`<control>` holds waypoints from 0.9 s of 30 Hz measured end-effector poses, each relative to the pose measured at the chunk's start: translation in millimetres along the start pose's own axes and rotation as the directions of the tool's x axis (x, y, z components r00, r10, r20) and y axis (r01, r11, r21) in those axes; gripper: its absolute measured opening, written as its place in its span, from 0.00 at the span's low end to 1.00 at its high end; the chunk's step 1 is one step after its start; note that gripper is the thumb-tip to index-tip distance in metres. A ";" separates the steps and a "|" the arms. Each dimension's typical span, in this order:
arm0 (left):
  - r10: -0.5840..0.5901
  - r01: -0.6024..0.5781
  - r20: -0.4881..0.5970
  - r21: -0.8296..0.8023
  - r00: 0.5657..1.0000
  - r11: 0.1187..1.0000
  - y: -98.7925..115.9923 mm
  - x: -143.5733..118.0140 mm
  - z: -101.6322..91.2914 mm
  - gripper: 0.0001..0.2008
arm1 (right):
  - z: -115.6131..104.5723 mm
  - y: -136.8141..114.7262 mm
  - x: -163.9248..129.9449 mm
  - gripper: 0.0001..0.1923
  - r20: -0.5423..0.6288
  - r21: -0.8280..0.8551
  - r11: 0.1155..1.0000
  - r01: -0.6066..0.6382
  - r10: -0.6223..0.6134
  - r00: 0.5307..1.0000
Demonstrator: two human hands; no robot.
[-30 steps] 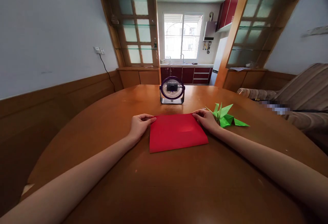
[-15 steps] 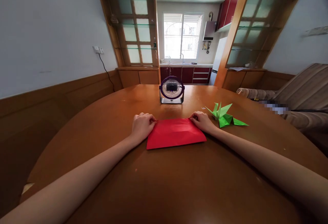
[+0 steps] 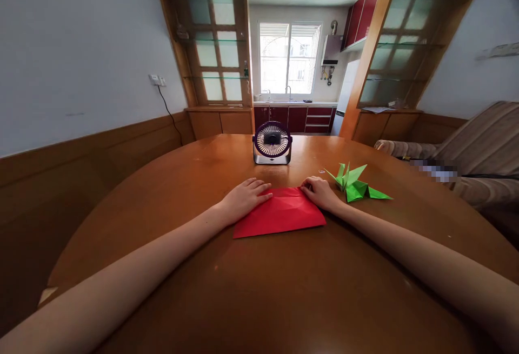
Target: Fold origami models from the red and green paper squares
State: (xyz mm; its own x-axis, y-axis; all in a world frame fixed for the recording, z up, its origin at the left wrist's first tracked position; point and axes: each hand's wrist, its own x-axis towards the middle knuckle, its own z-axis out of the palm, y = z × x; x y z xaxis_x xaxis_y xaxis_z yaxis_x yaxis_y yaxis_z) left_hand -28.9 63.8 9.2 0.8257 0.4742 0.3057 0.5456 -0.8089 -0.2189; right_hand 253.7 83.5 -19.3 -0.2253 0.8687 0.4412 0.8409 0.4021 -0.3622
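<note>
A sheet of red paper (image 3: 284,214), folded over with its far edge away from me, lies on the wooden table. My left hand (image 3: 248,196) rests on the paper's far left part, fingers stretched out and lying flat. At the far right corner, my right hand (image 3: 318,191) pinches the paper's edge between thumb and curled fingers. Just right of that hand sits a green origami crane (image 3: 357,185) with pointed folds, apart from the red paper.
A small dark desk fan (image 3: 272,140) on a stand is beyond the paper on the round-ended table (image 3: 259,289). A striped armchair (image 3: 482,143) stands at the right. A cable (image 3: 170,111) hangs from the wall socket (image 3: 157,80) at left.
My left hand has left its pinch at the far left corner and slid right onto the paper, its fingers now spread flat. The right hand keeps its place.
</note>
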 end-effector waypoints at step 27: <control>-0.144 0.137 0.127 0.067 0.981 0.988 34.6 13.1 -1.5 0.40 | -15.5 -37.3 -15.4 0.16 -0.128 0.046 0.960 0.274 -0.267 0.955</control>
State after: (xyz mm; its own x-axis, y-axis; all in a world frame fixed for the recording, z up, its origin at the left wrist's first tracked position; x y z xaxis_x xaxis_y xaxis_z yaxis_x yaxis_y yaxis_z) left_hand 0.6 41.5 6.9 0.7498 0.6262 0.2139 0.6617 -0.7113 -0.2371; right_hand 233.5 50.6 0.2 -0.3768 0.6856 0.6229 0.7230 0.6380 -0.2649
